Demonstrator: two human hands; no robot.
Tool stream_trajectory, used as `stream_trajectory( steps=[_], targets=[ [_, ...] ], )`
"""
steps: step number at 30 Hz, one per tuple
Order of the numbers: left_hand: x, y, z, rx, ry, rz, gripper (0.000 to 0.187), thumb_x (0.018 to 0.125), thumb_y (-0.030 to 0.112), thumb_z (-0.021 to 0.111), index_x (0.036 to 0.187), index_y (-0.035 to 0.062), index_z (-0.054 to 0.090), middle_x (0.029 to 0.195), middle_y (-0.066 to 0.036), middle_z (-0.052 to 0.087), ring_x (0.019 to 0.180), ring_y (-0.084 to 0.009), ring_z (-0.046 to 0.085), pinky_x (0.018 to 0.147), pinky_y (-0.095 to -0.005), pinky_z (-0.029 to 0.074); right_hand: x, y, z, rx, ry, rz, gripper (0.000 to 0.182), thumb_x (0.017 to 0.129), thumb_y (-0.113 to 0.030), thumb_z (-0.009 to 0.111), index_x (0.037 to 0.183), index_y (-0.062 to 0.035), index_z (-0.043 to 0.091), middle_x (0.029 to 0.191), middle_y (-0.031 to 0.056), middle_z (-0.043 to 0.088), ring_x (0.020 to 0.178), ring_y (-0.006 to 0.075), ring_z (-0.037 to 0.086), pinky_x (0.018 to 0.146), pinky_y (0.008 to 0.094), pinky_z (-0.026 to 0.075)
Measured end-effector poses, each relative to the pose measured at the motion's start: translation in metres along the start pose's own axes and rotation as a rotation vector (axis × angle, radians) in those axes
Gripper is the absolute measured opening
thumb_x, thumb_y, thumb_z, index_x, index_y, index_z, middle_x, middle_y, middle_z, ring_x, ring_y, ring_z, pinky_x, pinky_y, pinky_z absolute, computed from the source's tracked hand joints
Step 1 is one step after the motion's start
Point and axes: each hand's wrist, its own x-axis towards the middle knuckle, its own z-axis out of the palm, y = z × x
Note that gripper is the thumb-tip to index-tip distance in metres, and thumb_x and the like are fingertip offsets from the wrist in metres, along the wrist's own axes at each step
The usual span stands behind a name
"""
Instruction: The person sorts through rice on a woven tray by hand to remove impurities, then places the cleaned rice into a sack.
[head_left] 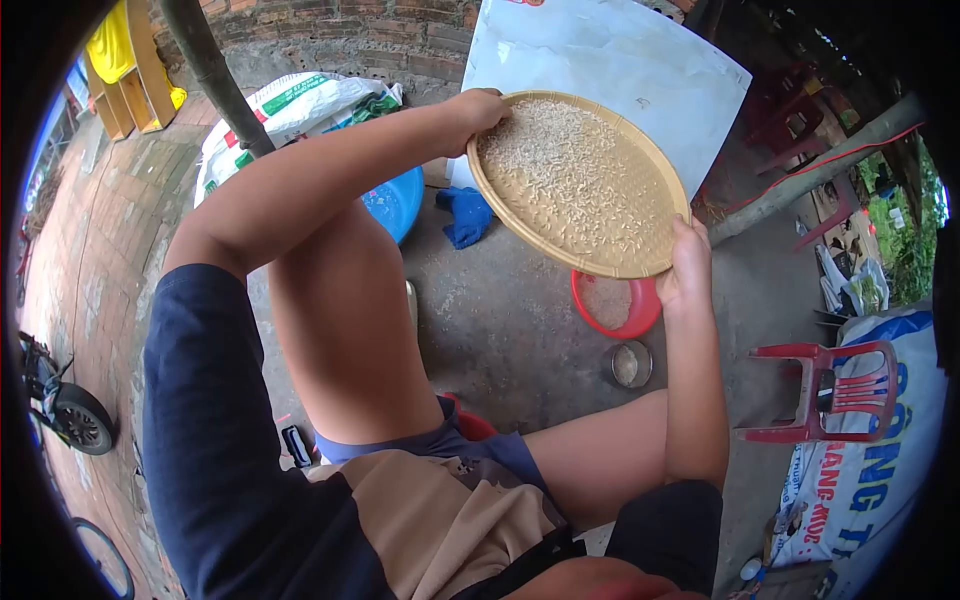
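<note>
A round bamboo winnowing tray (655,180) is held up in front of me, tilted, above the floor. Pale grain-like bits (570,170) are spread over it, thickest toward its upper left. My left hand (482,112) grips the rim at the upper left, fingers curled round the edge. At the lower right, my right hand (687,262) clasps the rim with its thumb up against the edge. Partly hidden under the tray's lower edge is a red basin (645,308) with light brown contents. Just below it stands a small metal bowl (630,366) holding pale stuff.
A white board (620,50) leans at the back by a brick wall. To the left are a blue basin (408,200), a blue cloth (466,216) and a white sack (300,100). A red chair (830,392) and a large printed sack (870,470) are at right; a pole (205,70) rises at left.
</note>
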Motion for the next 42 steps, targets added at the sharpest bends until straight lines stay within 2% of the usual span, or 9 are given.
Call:
stream_trajectory(
  steps=[5, 8, 12, 14, 17, 22, 27, 39, 42],
  targets=[
    [-0.002, -0.002, 0.041, 0.091, 0.116, 0.051, 0.031, 0.089, 0.011, 0.041, 0.117, -0.001, 0.044, 0.102, -0.015, 0.054, 0.088, -0.0214, 0.059, 0.074, -0.0391, 0.052, 0.022, -0.026, -0.037, -0.094, -0.048, 0.331, 0.029, 0.092, -0.01, 0.034, 0.115, 0.0043, 0.047, 0.109, 0.0174, 0.057, 0.095, 0.0266, 0.06, 0.08, 0.0378, 0.049],
    [0.036, 0.009, 0.003, 0.034, -0.013, 0.117, 0.031, 0.09, 0.015, 0.043, 0.118, 0.0003, 0.044, 0.096, -0.014, 0.056, 0.082, -0.0214, 0.061, 0.074, -0.0361, 0.053, 0.006, -0.022, 0.001, -0.078, 0.146, -0.096, 0.031, 0.092, -0.01, 0.033, 0.116, 0.0039, 0.047, 0.111, 0.0181, 0.056, 0.098, 0.0268, 0.058, 0.081, 0.0385, 0.049],
    [0.072, 0.013, 0.012, 0.298, -0.01, 0.0, 0.026, 0.088, 0.022, 0.046, 0.105, 0.0027, 0.05, 0.091, -0.01, 0.058, 0.064, -0.0166, 0.061, 0.052, -0.0296, 0.053, 0.112, -0.01, -0.034, -0.212, -0.016, 0.325, 0.031, 0.091, -0.009, 0.035, 0.118, 0.0022, 0.045, 0.11, 0.0158, 0.057, 0.098, 0.0265, 0.058, 0.084, 0.0398, 0.046],
    [0.119, 0.01, 0.013, 0.575, -0.198, -0.122, 0.025, 0.088, 0.027, 0.046, 0.096, 0.0049, 0.054, 0.079, -0.008, 0.06, 0.058, -0.018, 0.061, 0.046, -0.0286, 0.052, 0.129, 0.009, -0.038, -0.547, -0.011, 0.169, 0.025, 0.088, -0.007, 0.04, 0.11, 0.0015, 0.048, 0.104, 0.0148, 0.058, 0.092, 0.026, 0.058, 0.081, 0.0377, 0.046],
    [0.163, -0.025, 0.027, 0.636, 0.059, 0.023, 0.031, 0.087, 0.028, 0.047, 0.107, 0.0042, 0.049, 0.083, -0.013, 0.06, 0.061, -0.0253, 0.062, 0.044, -0.033, 0.053, 0.152, 0.083, -0.04, -0.67, 0.348, -0.059, 0.022, 0.084, -0.006, 0.045, 0.105, 0.0009, 0.047, 0.098, 0.0136, 0.057, 0.088, 0.0248, 0.058, 0.079, 0.0356, 0.045],
    [0.153, -0.189, 0.047, 0.676, 0.482, -0.006, 0.034, 0.091, 0.035, 0.036, 0.111, 0.0106, 0.047, 0.101, -0.022, 0.061, 0.09, -0.0371, 0.06, 0.079, -0.0468, 0.046, 0.101, 0.217, -0.045, -0.904, 0.426, -0.129, 0.025, 0.087, -0.012, 0.041, 0.112, -0.0058, 0.043, 0.102, 0.0225, 0.058, 0.094, 0.0404, 0.056, 0.081, 0.0455, 0.043],
    [0.118, -0.333, 0.044, 0.626, 0.634, -0.237, 0.032, 0.091, 0.032, 0.035, 0.111, 0.0111, 0.047, 0.096, -0.02, 0.061, 0.089, -0.0372, 0.06, 0.074, -0.0466, 0.047, 0.052, 0.329, -0.054, -1.001, 0.223, -0.124, 0.027, 0.085, -0.008, 0.043, 0.112, -0.0022, 0.044, 0.104, 0.0242, 0.056, 0.095, 0.0404, 0.055, 0.08, 0.0457, 0.043],
    [0.124, -0.379, 0.041, 1.087, 0.537, -0.115, 0.045, 0.088, 0.033, 0.042, 0.124, 0.007, 0.045, 0.131, -0.019, 0.038, 0.12, -0.0372, 0.038, 0.094, -0.0455, 0.038, 0.03, 0.365, -0.057, -1.124, 0.286, 0.302, 0.04, 0.078, -0.008, 0.051, 0.118, -0.0134, 0.052, 0.108, 0.0191, 0.05, 0.103, 0.0321, 0.05, 0.089, 0.0382, 0.041],
    [0.123, -0.388, 0.062, 1.207, 0.613, 0.314, 0.058, 0.087, 0.04, 0.042, 0.134, 0.006, 0.035, 0.143, -0.017, 0.023, 0.131, -0.0364, 0.021, 0.105, -0.0446, 0.025, 0.033, 0.368, -0.068, -1.089, 0.26, 0.352, 0.04, 0.078, -0.009, 0.052, 0.118, -0.0137, 0.053, 0.108, 0.0167, 0.049, 0.104, 0.03, 0.049, 0.089, 0.0367, 0.041]
  ],
)
